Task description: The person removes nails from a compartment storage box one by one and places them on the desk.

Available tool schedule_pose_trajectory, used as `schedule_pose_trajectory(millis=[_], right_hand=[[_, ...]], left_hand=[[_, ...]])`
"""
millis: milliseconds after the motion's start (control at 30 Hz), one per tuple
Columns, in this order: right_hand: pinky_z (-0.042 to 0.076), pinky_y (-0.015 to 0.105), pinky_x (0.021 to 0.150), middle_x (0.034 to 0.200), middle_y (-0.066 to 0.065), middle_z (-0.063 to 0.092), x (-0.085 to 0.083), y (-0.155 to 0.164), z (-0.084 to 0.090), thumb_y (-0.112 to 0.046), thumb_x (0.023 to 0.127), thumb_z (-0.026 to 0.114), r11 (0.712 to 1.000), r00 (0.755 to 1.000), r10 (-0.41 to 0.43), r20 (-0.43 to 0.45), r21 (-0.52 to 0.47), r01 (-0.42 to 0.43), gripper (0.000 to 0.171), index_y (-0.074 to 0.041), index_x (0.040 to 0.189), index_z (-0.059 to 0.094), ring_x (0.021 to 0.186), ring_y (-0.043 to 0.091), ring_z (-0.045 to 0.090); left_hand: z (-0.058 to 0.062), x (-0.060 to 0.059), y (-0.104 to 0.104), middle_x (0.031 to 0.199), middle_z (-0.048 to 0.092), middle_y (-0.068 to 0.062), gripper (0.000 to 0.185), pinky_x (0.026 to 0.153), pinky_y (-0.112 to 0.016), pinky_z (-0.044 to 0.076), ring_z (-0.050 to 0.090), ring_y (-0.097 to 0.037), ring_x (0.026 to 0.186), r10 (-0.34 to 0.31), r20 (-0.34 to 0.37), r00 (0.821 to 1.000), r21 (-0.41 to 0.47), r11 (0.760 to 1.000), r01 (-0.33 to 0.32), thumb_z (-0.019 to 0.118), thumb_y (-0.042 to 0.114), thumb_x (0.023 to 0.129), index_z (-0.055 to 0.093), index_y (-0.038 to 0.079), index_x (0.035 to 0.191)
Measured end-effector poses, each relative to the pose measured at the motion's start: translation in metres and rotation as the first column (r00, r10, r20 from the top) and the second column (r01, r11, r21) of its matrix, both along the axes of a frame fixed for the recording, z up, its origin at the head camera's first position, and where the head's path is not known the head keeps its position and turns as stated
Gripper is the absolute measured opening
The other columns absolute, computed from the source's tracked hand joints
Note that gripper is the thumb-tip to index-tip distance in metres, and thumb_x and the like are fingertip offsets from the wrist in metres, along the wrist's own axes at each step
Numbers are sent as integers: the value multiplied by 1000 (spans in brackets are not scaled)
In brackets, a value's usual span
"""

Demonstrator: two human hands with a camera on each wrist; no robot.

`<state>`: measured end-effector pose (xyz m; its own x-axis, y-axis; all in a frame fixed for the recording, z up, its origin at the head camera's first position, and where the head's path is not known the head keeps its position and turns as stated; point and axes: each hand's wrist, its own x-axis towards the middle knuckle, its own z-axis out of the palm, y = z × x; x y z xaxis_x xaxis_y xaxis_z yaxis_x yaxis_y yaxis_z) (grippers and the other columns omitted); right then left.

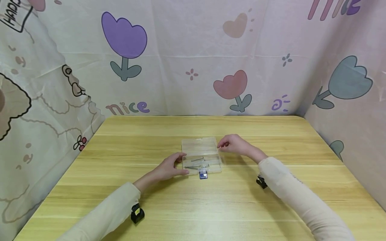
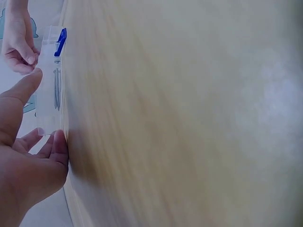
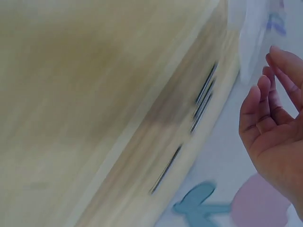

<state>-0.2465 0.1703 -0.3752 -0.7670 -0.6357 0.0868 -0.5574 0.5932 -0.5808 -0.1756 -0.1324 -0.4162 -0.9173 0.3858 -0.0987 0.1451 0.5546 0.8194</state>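
A clear plastic box (image 1: pixel 217 169) with a blue latch (image 1: pixel 203 175) at its front lies on the table, its transparent lid (image 1: pixel 197 146) folded open to the back. Several thin metal nails (image 1: pixel 192 166) lie inside it; the left wrist view also shows nails (image 2: pixel 57 90) through the wall. My left hand (image 1: pixel 169 167) holds the box's left end between thumb and fingers. At the right edge of the lid is my right hand (image 1: pixel 236 145), its fingers loosely bent, with nothing visible in them. In the right wrist view its fingertips (image 3: pixel 260 92) are close to the box.
The box stands on a light wood-grain table (image 1: pixel 229 207). Thin dark rods (image 3: pixel 203 94) lie on the table in the right wrist view. A printed cloth (image 1: pixel 178 40) hangs behind and at the sides. A black device (image 1: pixel 137 214) is on each wrist.
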Motion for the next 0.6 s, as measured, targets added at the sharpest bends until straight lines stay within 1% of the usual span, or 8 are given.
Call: schedule_pose_trajectory(millis=[133, 200, 333, 433, 600], right_hand=[[49, 27, 71, 85, 1, 66, 7, -21, 2, -2, 85, 70, 994, 994, 107, -29, 18, -107, 10, 0, 93, 75, 77, 11, 58], [48, 25, 69, 83, 0, 65, 10, -29, 3, -2, 84, 70, 991, 990, 135, -29, 21, -135, 10, -1, 92, 75, 76, 10, 57], [47, 24, 67, 81, -2, 63, 14, -40, 2, -4, 84, 71, 986, 986, 162, -28, 37, -161, 9, -3, 92, 76, 73, 8, 55], [46, 23, 67, 82, -3, 66, 15, -47, 1, -6, 85, 71, 984, 985, 174, -11, 50, -173, 9, -3, 92, 76, 72, 6, 53], [45, 22, 66, 84, -2, 68, 16, -56, -2, -6, 86, 70, 981, 985, 173, 7, 84, -173, 9, -3, 92, 77, 71, 5, 50]], left_hand=[[0, 0, 0, 126, 52, -9, 72, 93, -41, 42, 47, -26, 115, -4, -2, 1000, 2, 1000, 4, 79, 25, 82, 45, 3, 141], [0, 0, 0, 126, 52, -9, 72, 93, -41, 41, 47, -26, 115, -2, 2, 1000, 5, 1000, 2, 79, 25, 82, 45, 3, 141], [0, 0, 1, 125, 53, -10, 72, 93, -42, 41, 48, -25, 114, 4, 6, 1000, 7, 1000, -4, 80, 25, 81, 45, 3, 140], [0, 0, 1, 125, 53, -10, 71, 93, -42, 42, 48, -26, 113, 9, 6, 1000, 5, 1000, -9, 80, 25, 81, 46, 3, 140], [-1, 0, 1, 127, 53, -10, 72, 96, -43, 40, 48, -26, 115, 21, 20, 1000, 0, 1000, -21, 80, 26, 81, 46, 4, 140]])
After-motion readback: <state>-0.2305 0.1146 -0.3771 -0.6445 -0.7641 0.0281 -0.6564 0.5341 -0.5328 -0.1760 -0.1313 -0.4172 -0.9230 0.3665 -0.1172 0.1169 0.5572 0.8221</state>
